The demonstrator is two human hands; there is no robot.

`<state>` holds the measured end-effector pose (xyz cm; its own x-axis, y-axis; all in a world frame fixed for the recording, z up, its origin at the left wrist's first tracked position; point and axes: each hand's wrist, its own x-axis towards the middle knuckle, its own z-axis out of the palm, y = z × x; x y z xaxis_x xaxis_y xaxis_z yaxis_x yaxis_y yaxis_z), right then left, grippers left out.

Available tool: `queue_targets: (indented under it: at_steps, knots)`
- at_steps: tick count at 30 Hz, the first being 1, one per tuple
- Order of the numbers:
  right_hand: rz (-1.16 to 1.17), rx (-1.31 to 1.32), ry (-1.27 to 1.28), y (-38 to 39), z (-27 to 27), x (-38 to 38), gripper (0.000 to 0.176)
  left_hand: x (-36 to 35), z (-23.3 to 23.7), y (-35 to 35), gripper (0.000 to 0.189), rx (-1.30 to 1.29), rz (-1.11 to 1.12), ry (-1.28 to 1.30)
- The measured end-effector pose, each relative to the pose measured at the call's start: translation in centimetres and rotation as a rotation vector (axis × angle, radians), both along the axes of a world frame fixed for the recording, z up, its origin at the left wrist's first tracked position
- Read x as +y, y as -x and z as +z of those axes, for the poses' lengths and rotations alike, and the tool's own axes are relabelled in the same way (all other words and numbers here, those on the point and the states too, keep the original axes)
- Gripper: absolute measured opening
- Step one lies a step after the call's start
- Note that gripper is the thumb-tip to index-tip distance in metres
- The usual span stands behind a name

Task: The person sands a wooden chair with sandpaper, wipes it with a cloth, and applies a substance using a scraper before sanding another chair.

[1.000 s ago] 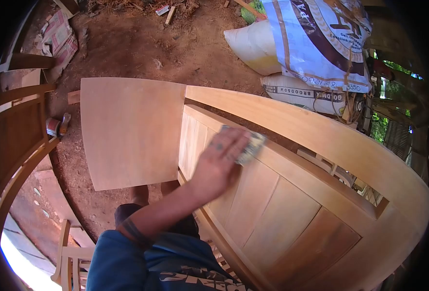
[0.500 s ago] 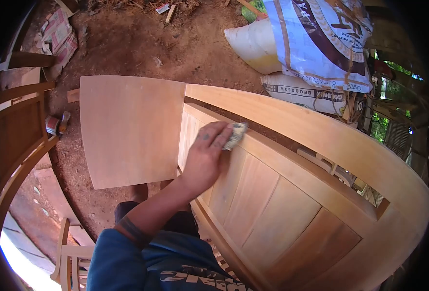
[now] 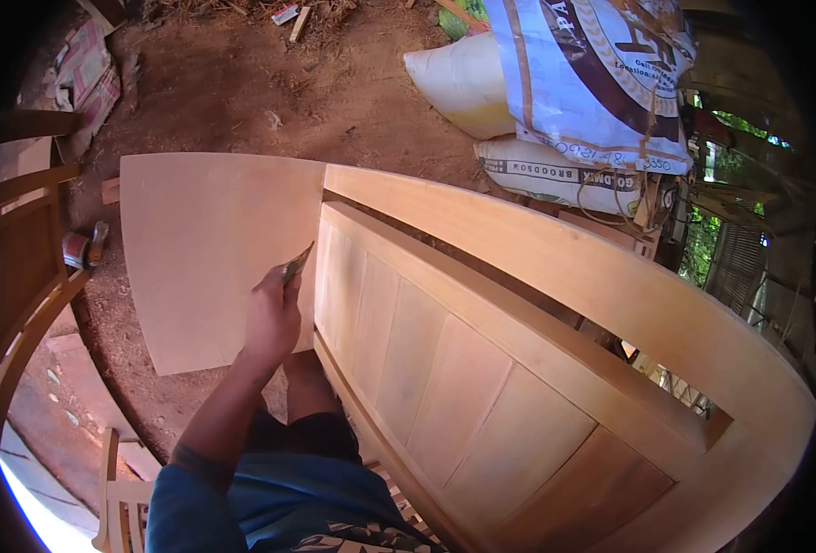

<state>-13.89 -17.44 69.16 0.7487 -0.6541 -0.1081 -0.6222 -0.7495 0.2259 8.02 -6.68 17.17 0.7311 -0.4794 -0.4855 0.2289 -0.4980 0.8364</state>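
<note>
My left hand (image 3: 277,309) is closed on a small folded pad (image 3: 297,264), which looks like worn sandpaper and is seen nearly edge-on. It is over the right part of a smooth, pale wooden end panel (image 3: 214,258), near the corner where that panel meets a slatted wooden panel (image 3: 445,369). Whether the pad touches the wood I cannot tell. A curved top rail (image 3: 519,235) runs along the slatted panel with a long slot beneath it. My right hand is out of view.
White printed sacks (image 3: 592,92) are piled at the upper right. Another wooden frame (image 3: 21,230) stands at the left, beside a small can with a brush (image 3: 78,249). A slatted wooden piece (image 3: 127,498) is at the lower left. Bare legs show below the end panel.
My left hand has moved left and down with the pad, from the slatted panel's upper frame to the end panel. The whole view has shifted slightly.
</note>
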Motion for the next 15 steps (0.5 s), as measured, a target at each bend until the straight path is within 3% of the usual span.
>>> queue_targets:
  at_steps: [1,7,8,15]
  knots:
    - [0.0,0.007,0.016,-0.2,-0.2,-0.3,0.042,0.2,-0.1,0.4,0.017,0.166,0.02,-0.011]
    - [-0.026,-0.013,0.029,-0.5,-1.6,-0.6,0.043,0.9,-2.9,3.2,0.02,0.132,0.173,0.135]
    - [-0.034,-0.014,0.034,-0.6,-1.8,-0.6,0.043,1.7,-3.0,3.1,0.02,0.305,0.118,0.066]
    - [-0.068,-0.032,0.038,-1.2,-2.0,-0.4,0.044,3.6,-4.0,4.3,0.023,0.405,0.114,-0.002]
